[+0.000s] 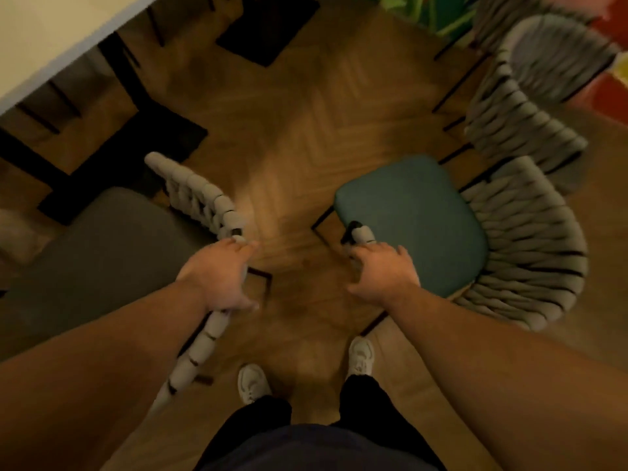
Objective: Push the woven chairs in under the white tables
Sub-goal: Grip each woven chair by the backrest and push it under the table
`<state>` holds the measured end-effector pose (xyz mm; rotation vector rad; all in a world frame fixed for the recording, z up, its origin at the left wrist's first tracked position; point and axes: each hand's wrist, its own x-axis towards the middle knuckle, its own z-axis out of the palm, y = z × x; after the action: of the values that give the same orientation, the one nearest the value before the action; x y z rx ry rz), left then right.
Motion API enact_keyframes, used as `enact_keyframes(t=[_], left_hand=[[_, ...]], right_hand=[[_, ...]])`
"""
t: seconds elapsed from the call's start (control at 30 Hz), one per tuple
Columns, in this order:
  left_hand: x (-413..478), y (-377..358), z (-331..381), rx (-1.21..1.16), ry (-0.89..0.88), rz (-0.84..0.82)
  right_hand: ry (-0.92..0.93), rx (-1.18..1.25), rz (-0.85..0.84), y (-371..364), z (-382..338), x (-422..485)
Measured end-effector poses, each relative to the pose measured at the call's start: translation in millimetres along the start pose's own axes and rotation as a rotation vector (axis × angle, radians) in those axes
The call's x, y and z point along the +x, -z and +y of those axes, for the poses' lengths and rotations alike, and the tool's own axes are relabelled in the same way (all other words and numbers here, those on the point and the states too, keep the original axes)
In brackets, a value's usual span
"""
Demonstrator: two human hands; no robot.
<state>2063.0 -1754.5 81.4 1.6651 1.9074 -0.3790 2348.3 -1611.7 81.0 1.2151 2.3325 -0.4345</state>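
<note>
Left hand (217,277) grips the grey-seated woven chair (204,205); right hand (384,270) clasps the green-seated chair (418,219). Steer 1 squarely toward the white bench (44,39).

1. I count three woven chairs: one grey-seated (102,253), one green-seated (414,219), one further off at upper right (543,56).
2. I see one white table (44,39).
3. I count two hands: left hand (221,277), right hand (384,273).
4. I count two white shoes: one (251,382), another (362,355).
</note>
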Motion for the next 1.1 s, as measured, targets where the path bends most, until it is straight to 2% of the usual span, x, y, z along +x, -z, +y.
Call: enact_keyframes(t=[0.23, 0.4, 0.57, 0.7, 0.8, 0.93, 1.1], left_hand=[[91, 27, 182, 0.132, -0.229, 0.007], [138, 23, 306, 0.208, -0.36, -0.054], [159, -7, 390, 0.244, -0.465, -0.126], [163, -44, 436, 0.248, -0.488, -0.253], [162, -69, 453, 0.233, -0.434, -0.351], [168, -80, 450, 0.218, -0.374, -0.361], [168, -83, 443, 0.246, -0.398, -0.332]], right_hand=[[-0.276, 0.082, -0.096, -18, 183, -37], [-0.36, 0.085, -0.096, -37, 288, -68], [-0.423, 0.076, -0.122, -57, 358, -93], [-0.407, 0.061, -0.17, -74, 393, -104], [-0.39, 0.049, -0.238, -90, 398, -107], [-0.362, -0.007, -0.232, -110, 398, -103], [-0.294, -0.095, -0.23, -120, 398, -84]])
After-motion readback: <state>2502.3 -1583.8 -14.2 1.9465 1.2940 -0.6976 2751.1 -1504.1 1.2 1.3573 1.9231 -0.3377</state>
